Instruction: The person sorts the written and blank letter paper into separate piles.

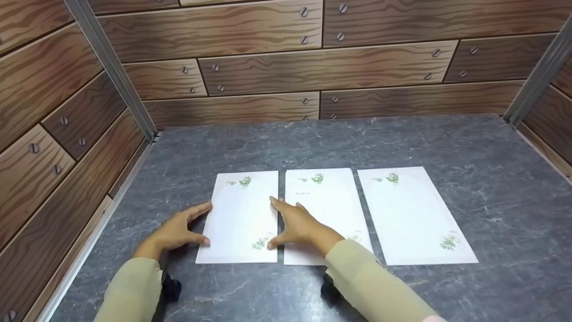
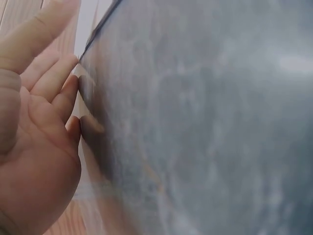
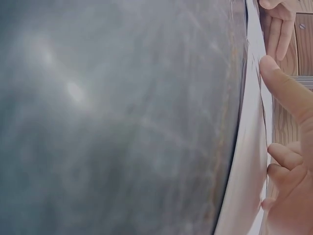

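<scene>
Three white paper sheets with small green floral prints lie side by side: a left sheet (image 1: 243, 217), a middle sheet (image 1: 328, 212) and a right sheet (image 1: 411, 217). My left hand (image 1: 178, 229) is at the left edge of the left sheet, thumb and fingers spread and touching or nearly touching it. Across the middle sheet reaches my right hand (image 1: 298, 226), its thumb and fingertips at the left sheet's right edge, covering part of the middle sheet. In the left wrist view the left hand (image 2: 41, 132) has extended fingers low against the tabletop. The right wrist view has the right hand (image 3: 293, 181) beside white paper (image 3: 249, 161).
The sheets lie on a grey marbled tabletop (image 1: 268, 295). Wood-patterned panels (image 1: 263, 71) stand at the back and both sides, with metal corner posts (image 1: 111, 67) at the left and right. Narrow gaps separate the sheets.
</scene>
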The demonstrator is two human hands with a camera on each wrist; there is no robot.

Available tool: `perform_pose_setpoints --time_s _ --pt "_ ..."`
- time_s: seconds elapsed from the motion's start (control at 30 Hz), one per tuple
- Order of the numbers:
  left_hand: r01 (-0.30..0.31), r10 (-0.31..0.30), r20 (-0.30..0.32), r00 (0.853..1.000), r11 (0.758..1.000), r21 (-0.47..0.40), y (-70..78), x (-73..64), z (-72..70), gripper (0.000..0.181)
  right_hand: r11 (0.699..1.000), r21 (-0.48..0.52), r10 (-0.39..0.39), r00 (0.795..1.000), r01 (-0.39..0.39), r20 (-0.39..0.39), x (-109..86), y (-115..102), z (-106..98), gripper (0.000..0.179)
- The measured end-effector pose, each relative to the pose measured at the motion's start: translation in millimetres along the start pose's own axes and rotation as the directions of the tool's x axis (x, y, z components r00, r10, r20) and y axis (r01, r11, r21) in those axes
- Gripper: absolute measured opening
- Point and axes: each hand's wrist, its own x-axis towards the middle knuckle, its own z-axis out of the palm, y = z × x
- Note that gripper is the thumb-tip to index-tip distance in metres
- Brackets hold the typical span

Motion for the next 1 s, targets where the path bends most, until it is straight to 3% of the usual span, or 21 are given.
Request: perform_pose_setpoints --time_s 0.23,0.43,0.8,1.0 --pt "-0.01 0.009 0.009 1.0 0.994 0.107 -1.7 -0.3 1.9 0.092 1.0 -0.017 0.007 1.0 -0.007 0.023 -1.0 -1.6 -0.2 0.117" --pt "0.023 -0.023 0.003 1.0 0.986 0.163 -0.5 0.1 2.6 0.091 0.999 -0.04 0.026 0.999 -0.025 0.038 -1.3 -3.2 -0.9 0.112" --pt "0.07 -0.069 -0.009 0.998 0.982 0.177 5.2 -0.7 2.4 0.085 0.996 -0.086 0.029 0.999 -0.028 0.017 -1.2 -8.6 -1.3 0.107" --pt "0.029 -0.023 -0.03 0.999 0.976 0.215 7.3 0.8 4.6 0.085 0.991 -0.125 0.043 0.999 -0.046 -0.022 -0.4 -10.5 0.0 0.108"
